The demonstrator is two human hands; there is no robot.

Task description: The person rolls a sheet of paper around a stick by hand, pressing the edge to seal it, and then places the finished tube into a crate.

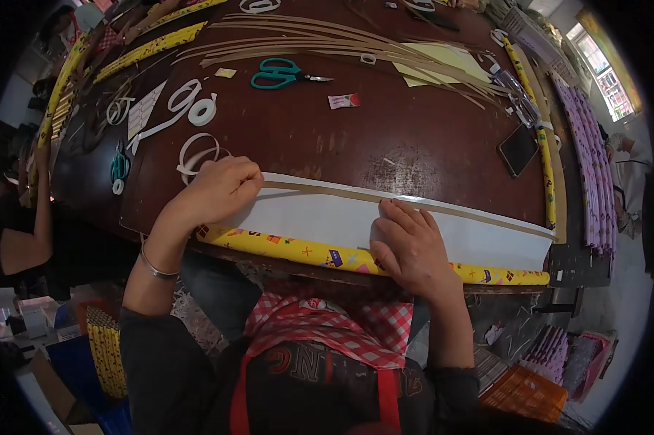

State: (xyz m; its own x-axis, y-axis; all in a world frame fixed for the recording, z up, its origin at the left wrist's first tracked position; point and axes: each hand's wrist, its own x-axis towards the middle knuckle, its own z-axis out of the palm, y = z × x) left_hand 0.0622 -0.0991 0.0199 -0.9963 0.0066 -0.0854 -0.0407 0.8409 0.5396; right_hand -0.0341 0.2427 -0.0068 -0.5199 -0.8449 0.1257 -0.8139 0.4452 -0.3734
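Observation:
A sheet of yellow patterned wrapping paper (305, 250) lies along the near table edge, its white inner side (312, 216) facing up and its near part rolled. A narrow brown strip (327, 192) runs along the far edge of the sheet. At the sheet's left end my left hand (229, 188) is closed in a fist; what its fingers grip is hidden. My right hand (412, 246) lies over the middle of the sheet, fingertips on the brown strip and thumb apart near the rolled yellow part. A white tape loop (198, 154) curves out just beyond my left hand.
Teal scissors (276, 74), a tape roll (202, 112), a small pink packet (343, 101) and long brown strips (305, 47) lie farther back. A phone (518, 150) rests at the right. Another person's arm (42, 196) is at the left; purple rolls (588, 167) stand right.

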